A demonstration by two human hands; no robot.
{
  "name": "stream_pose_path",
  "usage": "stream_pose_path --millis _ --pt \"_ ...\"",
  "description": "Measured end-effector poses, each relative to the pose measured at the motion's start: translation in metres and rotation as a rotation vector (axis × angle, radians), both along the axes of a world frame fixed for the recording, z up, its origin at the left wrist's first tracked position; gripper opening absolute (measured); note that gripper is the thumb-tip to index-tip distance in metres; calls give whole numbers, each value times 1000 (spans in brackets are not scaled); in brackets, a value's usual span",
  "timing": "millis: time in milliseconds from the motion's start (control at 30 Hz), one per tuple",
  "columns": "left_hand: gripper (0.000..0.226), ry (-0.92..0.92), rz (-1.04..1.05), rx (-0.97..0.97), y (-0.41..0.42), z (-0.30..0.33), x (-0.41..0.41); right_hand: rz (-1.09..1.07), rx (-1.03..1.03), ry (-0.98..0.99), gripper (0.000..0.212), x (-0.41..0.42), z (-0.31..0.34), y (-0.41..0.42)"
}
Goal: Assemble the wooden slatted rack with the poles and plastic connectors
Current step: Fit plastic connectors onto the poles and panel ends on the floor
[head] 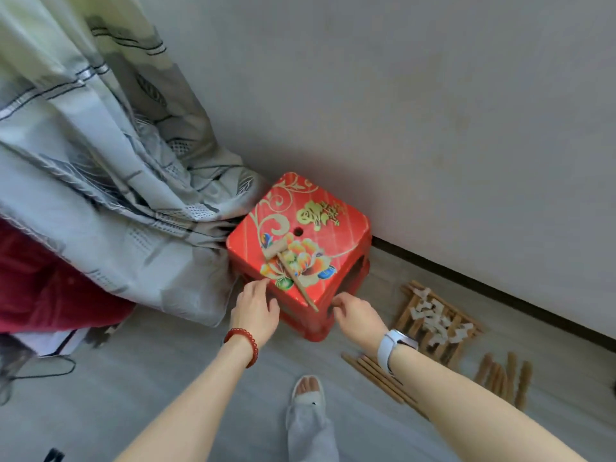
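Note:
A red plastic stool (336, 208) with a flower print stands on the floor by the wall. A wooden mallet (293, 275) lies on its seat, handle pointing toward me. My left hand (255, 306) grips the stool's near left rim, and my right hand (355, 316) curls round its near right rim. On the floor to the right lie wooden slatted panels (408, 313) with several white plastic connectors (433, 323) on top. Long wooden poles (380, 378) lie in front of them, and short turned poles (506, 378) lie farther right.
A grey patterned curtain (100, 161) hangs on the left and touches the stool. A dark red cloth (40, 288) sits below it, and a black cable (43, 371) lies on the floor. My slippered foot (308, 391) stands near the poles. The wall runs behind.

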State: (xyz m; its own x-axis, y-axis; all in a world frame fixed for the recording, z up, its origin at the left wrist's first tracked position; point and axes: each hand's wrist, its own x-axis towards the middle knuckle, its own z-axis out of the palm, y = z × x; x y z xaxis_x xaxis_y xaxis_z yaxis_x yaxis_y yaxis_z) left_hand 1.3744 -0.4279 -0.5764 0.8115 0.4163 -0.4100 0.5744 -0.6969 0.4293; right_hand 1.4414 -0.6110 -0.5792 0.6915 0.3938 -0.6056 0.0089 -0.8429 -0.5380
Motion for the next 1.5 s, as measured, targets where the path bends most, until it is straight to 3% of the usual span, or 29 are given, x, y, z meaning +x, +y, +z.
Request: stream_pose_path --millis 133,267,400,533,600,733,967,1167,1300,1500 --pt "59 188 -301 86 40 -60 24 11 -78 -68 35 29 -50 65" --pt "62 207 -471 127 52 -115 34 230 -233 -182 41 37 -100 92" --pt "70 180 -492 118 58 -145 24 274 -300 -294 31 36 -124 100" --pt "73 207 -486 60 62 -143 25 131 -186 -149 14 45 -120 98" --pt "69 233 -460 39 61 -135 31 61 -189 -72 6 48 -112 93" --pt "51 215 -336 23 48 -110 48 -87 -155 -130 10 43 -85 71" --pt "41 157 -260 -66 -32 -62 37 -320 -75 19 18 8 -32 -14" --pt "39 97 -275 -159 -162 -31 -15 -571 7 94 18 -66 -10 -158" --pt "37 94 -246 -213 -257 -30 -63 -673 -39 88 25 -124 -17 -269" --pt "36 160 -277 -287 -377 -63 -130 -790 -86 103 17 -201 -53 -400"
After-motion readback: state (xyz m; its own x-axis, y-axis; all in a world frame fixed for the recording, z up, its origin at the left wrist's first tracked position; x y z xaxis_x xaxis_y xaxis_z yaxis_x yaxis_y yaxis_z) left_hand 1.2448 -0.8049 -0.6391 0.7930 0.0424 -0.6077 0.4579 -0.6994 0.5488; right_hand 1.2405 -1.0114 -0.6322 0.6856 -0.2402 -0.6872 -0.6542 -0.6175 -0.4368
